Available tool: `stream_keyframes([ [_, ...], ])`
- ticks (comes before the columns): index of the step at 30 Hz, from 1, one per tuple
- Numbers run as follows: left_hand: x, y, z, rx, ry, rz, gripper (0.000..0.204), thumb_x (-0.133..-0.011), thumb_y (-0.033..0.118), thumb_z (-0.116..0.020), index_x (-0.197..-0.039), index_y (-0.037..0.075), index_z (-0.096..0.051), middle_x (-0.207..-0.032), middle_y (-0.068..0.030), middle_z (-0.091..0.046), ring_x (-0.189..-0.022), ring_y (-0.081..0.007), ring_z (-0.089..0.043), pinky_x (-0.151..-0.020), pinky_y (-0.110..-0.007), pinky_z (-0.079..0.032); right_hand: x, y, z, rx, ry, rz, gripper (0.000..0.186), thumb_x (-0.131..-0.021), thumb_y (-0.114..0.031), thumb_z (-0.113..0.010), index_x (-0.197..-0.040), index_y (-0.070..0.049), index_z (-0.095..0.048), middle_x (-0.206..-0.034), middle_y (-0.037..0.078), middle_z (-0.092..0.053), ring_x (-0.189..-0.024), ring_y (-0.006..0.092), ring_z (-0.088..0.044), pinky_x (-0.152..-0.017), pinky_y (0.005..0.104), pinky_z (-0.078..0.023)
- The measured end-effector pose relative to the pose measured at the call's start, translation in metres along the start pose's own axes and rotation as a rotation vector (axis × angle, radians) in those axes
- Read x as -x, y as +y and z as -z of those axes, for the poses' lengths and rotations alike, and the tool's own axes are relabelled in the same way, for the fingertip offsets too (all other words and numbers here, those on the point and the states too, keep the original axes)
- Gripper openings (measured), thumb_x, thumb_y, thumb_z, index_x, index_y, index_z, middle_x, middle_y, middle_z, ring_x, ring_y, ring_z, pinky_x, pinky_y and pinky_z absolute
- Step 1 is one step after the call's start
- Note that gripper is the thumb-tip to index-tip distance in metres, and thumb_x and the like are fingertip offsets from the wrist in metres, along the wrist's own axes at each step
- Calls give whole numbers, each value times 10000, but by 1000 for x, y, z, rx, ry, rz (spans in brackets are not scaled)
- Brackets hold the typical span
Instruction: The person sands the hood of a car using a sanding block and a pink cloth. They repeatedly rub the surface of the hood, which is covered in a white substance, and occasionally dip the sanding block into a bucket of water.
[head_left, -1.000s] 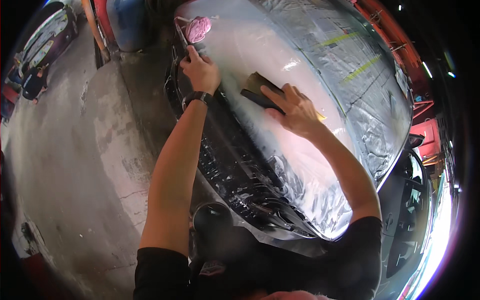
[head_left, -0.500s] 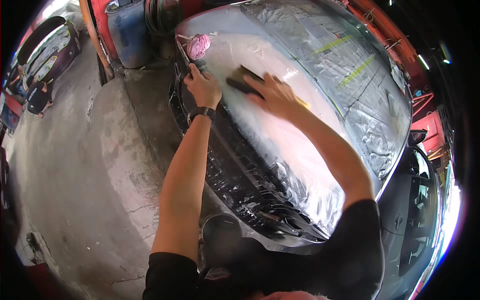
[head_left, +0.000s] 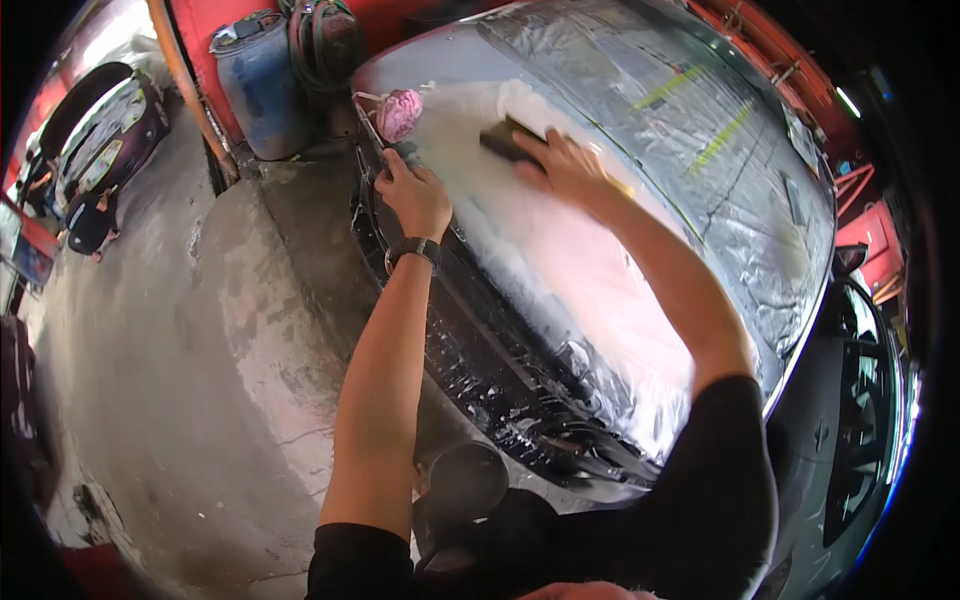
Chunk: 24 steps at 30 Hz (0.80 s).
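Observation:
My right hand point(head_left: 572, 172) presses a dark flat block point(head_left: 510, 141), likely a sanding block, onto a car panel point(head_left: 610, 262). The panel is pale pinkish-white with a wet, milky film, and a yellowish bit shows by my wrist. At the panel's dark front edge, my left hand point(head_left: 414, 203) is curled with its fingers bent down; what they grip is hidden. A crumpled pink cloth point(head_left: 399, 115) lies on the panel's far left corner, just beyond my left fingers.
Plastic and paper masking point(head_left: 745, 165) covers the car to the right. Below the panel runs a black, suds-spattered bumper point(head_left: 500, 385). A round dark container point(head_left: 467, 478) is near my body. A blue barrel point(head_left: 265, 85) stands beyond; a person point(head_left: 90, 222) is far left.
My right hand has slid the block slightly right along the panel. The whole view has shifted a little; my left hand stays at the panel's edge.

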<state>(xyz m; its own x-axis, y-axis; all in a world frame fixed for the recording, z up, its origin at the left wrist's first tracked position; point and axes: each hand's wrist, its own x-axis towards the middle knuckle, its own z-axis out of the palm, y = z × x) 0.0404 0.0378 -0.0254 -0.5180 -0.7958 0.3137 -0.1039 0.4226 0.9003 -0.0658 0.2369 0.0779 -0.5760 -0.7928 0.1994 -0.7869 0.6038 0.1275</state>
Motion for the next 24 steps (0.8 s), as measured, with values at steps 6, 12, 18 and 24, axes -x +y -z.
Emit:
stream_keyframes([
  [6, 3, -10, -2, -80, 19, -77, 606, -984, 159, -442, -1493, -132, -286, -1315, -414, -421, -1179, -479, -446, -1052, -466, -378, 51, 12, 11, -24, -33, 162, 573, -942, -543, -585, -1442, -269, -538, -1125, 175, -559, -960, 363, -633, -797, 480, -563],
  [12, 2, 19, -21, 14, -19, -91, 596, -984, 162, -438, -1490, -122, -303, -1265, -395, -462, -1163, -468, -459, -1043, -459, -384, -86, 75, -2, 79, -23, -357, 621, -943, -559, -537, -1499, -296, -455, -1411, 179, -509, -1297, 375, -532, -1006, 502, -487],
  [18, -12, -25, 0, -163, 12, -109, 625, -967, 157, -469, -1498, -101, -264, -1283, -451, -403, -1155, -515, -470, -1026, -485, -407, 82, -8, 15, -47, -5, -22, 564, -939, -508, -594, -1454, -288, -524, -1181, 165, -562, -1078, 324, -607, -877, 473, -520],
  [24, -7, -8, -1, -108, -28, -146, 626, -955, 141, -450, -1491, -130, -273, -1290, -456, -429, -1189, -502, -438, -1031, -478, -404, 152, 22, 29, -33, 49, 142, 562, -913, -479, -658, -1427, -274, -558, -1045, 149, -547, -862, 324, -612, -750, 467, -539],
])
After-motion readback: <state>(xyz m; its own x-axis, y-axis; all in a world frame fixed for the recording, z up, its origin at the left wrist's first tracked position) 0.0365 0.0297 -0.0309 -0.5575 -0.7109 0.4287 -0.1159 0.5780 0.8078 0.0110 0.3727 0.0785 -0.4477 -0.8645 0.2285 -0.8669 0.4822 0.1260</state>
